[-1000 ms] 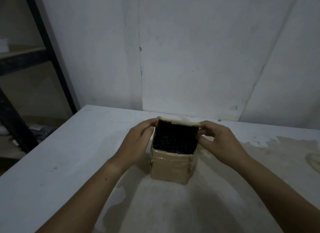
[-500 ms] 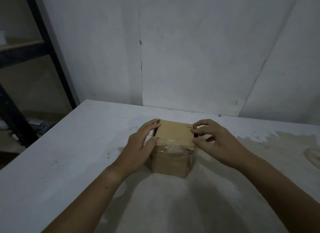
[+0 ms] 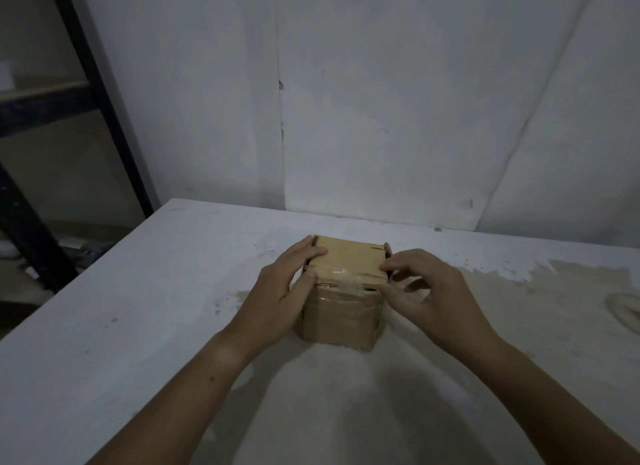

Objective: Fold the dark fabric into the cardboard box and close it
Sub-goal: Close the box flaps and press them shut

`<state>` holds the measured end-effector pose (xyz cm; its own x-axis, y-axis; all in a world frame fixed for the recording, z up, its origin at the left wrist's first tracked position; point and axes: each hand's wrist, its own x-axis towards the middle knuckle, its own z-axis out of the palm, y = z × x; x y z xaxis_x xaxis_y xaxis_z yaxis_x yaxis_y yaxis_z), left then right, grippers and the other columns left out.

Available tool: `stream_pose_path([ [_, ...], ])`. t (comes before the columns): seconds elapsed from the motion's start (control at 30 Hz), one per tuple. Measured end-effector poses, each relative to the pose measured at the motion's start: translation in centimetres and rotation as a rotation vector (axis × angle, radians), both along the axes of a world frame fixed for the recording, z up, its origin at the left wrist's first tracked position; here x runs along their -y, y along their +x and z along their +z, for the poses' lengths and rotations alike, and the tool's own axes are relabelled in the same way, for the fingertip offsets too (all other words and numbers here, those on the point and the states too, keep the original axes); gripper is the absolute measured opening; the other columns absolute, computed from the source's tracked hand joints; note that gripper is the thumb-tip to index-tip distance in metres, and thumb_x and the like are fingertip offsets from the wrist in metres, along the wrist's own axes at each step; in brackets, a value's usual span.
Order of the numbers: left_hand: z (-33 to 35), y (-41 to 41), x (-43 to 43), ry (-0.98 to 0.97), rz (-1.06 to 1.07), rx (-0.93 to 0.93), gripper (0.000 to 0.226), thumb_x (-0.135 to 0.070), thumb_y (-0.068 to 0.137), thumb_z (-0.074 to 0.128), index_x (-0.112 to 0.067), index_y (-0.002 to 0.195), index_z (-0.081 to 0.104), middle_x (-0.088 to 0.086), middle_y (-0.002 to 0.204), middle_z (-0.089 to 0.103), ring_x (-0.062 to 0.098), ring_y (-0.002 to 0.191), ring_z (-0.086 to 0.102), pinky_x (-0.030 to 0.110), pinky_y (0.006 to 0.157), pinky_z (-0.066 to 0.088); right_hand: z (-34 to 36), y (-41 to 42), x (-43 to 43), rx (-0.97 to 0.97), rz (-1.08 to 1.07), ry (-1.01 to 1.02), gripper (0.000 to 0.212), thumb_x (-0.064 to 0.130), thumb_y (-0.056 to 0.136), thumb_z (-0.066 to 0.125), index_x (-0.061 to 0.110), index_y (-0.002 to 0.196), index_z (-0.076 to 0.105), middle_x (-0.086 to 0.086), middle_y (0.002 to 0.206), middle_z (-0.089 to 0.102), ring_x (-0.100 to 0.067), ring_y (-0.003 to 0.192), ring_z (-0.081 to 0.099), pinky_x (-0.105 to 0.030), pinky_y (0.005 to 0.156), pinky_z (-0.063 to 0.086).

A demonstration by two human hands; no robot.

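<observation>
Your cardboard box (image 3: 341,312) stands upright near the middle of the white table (image 3: 156,309), with its top flap (image 3: 346,260) folded down flat over the opening. The dark fabric is out of sight, so it is most likely packed inside under that flap. Your left hand (image 3: 277,291) lies against the box's left side. Its fingers (image 3: 311,253) are fairly straight and rest along the flap's left edge, and the thumb presses the near left corner, which looks like a brace to stop the light box sliding. Your right hand (image 3: 433,295) is curled at the right side. The index fingertip (image 3: 386,266) sits on the flap's right edge and the thumb just below, pinching the box at its near right corner, probably to seat the flap between the side walls. Thin dark slits show along both side edges, so the flap does not look fully tucked. A glossy band of clear tape (image 3: 343,288) crosses the near face just under the flap. I judge closing to be almost done; squaring and pressing the edges down is what remains.
</observation>
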<state>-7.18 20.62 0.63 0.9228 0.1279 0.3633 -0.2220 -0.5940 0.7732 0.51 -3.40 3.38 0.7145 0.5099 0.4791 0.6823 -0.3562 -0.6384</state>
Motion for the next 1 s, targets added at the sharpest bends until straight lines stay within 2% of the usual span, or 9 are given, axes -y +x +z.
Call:
stream_pose_path([
  [0.1, 0.1, 0.0, 0.0, 0.008, 0.004, -0.010, 0.038, -0.033, 0.100, 0.043, -0.037, 0.136, 0.055, -0.019, 0.154, 0.038, -0.013, 0.139, 0.029, 0.004, 0.109, 0.022, -0.2, -0.2, -0.3, -0.018, -0.028, 0.025, 0.017, 0.019, 0.081, 0.074, 0.025, 0.096, 0.069, 0.014, 0.099, 0.064, -0.005, 0.088, 0.064, -0.027, 0.069, 0.056],
  [0.2, 0.1, 0.0, -0.1, 0.036, 0.000, -0.012, 0.039, -0.037, 0.099, 0.047, -0.036, 0.137, 0.053, -0.019, 0.155, 0.037, -0.007, 0.142, 0.029, 0.019, 0.115, 0.027, -0.4, -0.5, -0.5, -0.132, -0.058, 0.070, 0.021, 0.014, 0.081, 0.073, 0.032, 0.089, 0.065, 0.017, 0.098, 0.061, -0.006, 0.091, 0.062, -0.025, 0.068, 0.053],
  [0.3, 0.0, 0.0, 0.0, 0.064, 0.001, -0.042, 0.040, -0.038, 0.100, 0.051, -0.039, 0.140, 0.049, -0.023, 0.157, 0.032, -0.005, 0.144, 0.026, 0.027, 0.115, 0.030, -0.3, -1.4, -0.7, -0.045, -0.075, 0.009, 0.018, 0.023, 0.080, 0.069, 0.033, 0.094, 0.065, 0.018, 0.105, 0.055, -0.005, 0.101, 0.056, -0.019, 0.080, 0.045],
  [0.43, -0.2, 0.0, -0.1, 0.085, 0.008, -0.029, 0.040, -0.040, 0.099, 0.052, -0.041, 0.139, 0.049, -0.025, 0.156, 0.031, -0.010, 0.142, 0.025, 0.016, 0.111, 0.025, 0.5, -2.5, -2.3, 0.146, -0.109, -0.163, 0.037, 0.052, 0.085, 0.055, 0.033, 0.116, 0.066, 0.013, 0.133, 0.047, -0.004, 0.122, 0.040, -0.023, 0.099, 0.032],
  [0.53, 0.0, 0.0, -0.1, 0.087, 0.008, -0.029, 0.041, -0.040, 0.098, 0.053, -0.040, 0.139, 0.049, -0.024, 0.156, 0.032, -0.010, 0.142, 0.025, 0.010, 0.109, 0.022, 0.7, -2.8, -3.5, 0.171, -0.062, -0.196, 0.034, 0.049, 0.090, 0.050, 0.035, 0.116, 0.066, 0.011, 0.145, 0.044, -0.007, 0.131, 0.035, -0.030, 0.105, 0.028],
  [0.63, 0.1, -0.1, -0.2, 0.098, 0.009, -0.032, 0.044, -0.047, 0.095, 0.050, -0.042, 0.139, 0.048, -0.025, 0.156, 0.031, -0.007, 0.143, 0.026, 0.020, 0.115, 0.024, 0.4, -2.9, -3.6, 0.161, -0.020, -0.177, 0.020, 0.043, 0.085, 0.059, 0.030, 0.097, 0.068, 0.012, 0.130, 0.056, -0.005, 0.123, 0.044, -0.034, 0.104, 0.036],
  [0.77, 0.1, -0.1, 0.0, 0.120, 0.040, -0.054, 0.050, -0.060, 0.090, 0.047, -0.043, 0.137, 0.048, -0.025, 0.156, 0.031, -0.001, 0.143, 0.029, 0.036, 0.119, 0.028, 0.0, -3.7, -3.5, 0.274, -0.040, -0.167, 0.007, 0.025, 0.082, 0.071, 0.022, 0.085, 0.066, 0.008, 0.103, 0.063, -0.011, 0.097, 0.055, -0.033, 0.086, 0.044],
  [0.9, 1.5, 0.3, 0.5, 0.245, 0.087, 0.002, 0.044, -0.055, 0.092, 0.054, -0.032, 0.130, 0.055, -0.014, 0.147, 0.046, -0.002, 0.132, 0.038, 0.034, 0.112, 0.030, -0.4, -4.8, -3.6, 0.371, -0.091, -0.177, 0.006, 0.019, 0.086, 0.069, 0.021, 0.087, 0.063, 0.007, 0.090, 0.062, -0.008, 0.083, 0.051, -0.022, 0.077, 0.037],
  [1.0, 2.3, 0.7, 0.4, 0.320, 0.111, 0.012, 0.044, -0.056, 0.092, 0.052, -0.031, 0.127, 0.057, -0.014, 0.136, 0.054, 0.002, 0.122, 0.047, 0.030, 0.105, 0.030, -0.4, -4.8, -3.5, 0.387, -0.148, -0.178, 0.008, 0.013, 0.086, 0.070, 0.018, 0.091, 0.066, 0.003, 0.085, 0.065, -0.009, 0.076, 0.052, -0.018, 0.071, 0.036],
])
